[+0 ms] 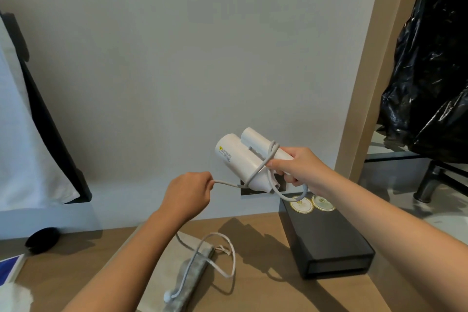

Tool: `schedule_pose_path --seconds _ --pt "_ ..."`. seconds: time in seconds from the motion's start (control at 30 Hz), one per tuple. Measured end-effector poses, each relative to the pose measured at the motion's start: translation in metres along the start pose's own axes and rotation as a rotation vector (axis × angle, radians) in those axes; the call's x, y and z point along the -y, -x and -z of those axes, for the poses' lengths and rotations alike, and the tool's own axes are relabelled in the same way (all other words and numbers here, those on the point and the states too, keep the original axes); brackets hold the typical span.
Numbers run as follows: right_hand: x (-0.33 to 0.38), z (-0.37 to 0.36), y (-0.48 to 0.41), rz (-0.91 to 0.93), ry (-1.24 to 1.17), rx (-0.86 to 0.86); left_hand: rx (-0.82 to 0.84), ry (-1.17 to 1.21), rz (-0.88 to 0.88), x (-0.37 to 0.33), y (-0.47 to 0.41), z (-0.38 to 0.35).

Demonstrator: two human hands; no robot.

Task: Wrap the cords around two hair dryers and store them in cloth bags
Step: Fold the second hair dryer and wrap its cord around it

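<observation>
The right hand point(301, 172) grips the folded white plastic hair dryer point(240, 159) in the air above the wooden tabletop point(253, 294) while the left hand point(188, 196) pinches its pale grey cord point(228, 183), which is probably best pulled taut so each loop lies snug.

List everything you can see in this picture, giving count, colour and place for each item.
table: one, wooden, along the bottom
hair dryer: one, white, held in the air, centre
cord: one, white, looped round the hair dryer, trailing down to the table
cloth bag: at least one, beige, on the table under the cord
box: one, black, table's right side
round labels: two, gold-rimmed, on the box's far end
plastic bag: one, black, far right
left hand: one, pinches the cord
right hand: one, grips the hair dryer
</observation>
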State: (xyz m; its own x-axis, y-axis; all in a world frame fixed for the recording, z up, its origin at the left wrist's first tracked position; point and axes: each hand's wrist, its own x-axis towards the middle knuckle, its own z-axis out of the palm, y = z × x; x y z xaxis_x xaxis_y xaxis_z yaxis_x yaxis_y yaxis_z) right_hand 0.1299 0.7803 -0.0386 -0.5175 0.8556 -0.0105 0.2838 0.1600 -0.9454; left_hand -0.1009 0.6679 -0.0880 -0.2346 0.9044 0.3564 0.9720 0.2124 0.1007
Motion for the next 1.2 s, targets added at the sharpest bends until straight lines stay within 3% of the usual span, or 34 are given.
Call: schedule_pose_path --seconds 0.33,0.7,1.2 --pt "-0.001 -0.009 0.001 0.033 0.000 0.048 -0.044 0.001 0.126 0.015 -0.008 0.004" --pt "-0.010 -0.023 -0.002 -0.015 0.006 -0.016 0.032 -0.012 -0.003 -0.020 0.006 -0.003" --pt "-0.001 -0.028 0.003 -0.083 -0.077 0.039 -0.130 -0.172 -0.133 -0.015 -0.001 -0.023"
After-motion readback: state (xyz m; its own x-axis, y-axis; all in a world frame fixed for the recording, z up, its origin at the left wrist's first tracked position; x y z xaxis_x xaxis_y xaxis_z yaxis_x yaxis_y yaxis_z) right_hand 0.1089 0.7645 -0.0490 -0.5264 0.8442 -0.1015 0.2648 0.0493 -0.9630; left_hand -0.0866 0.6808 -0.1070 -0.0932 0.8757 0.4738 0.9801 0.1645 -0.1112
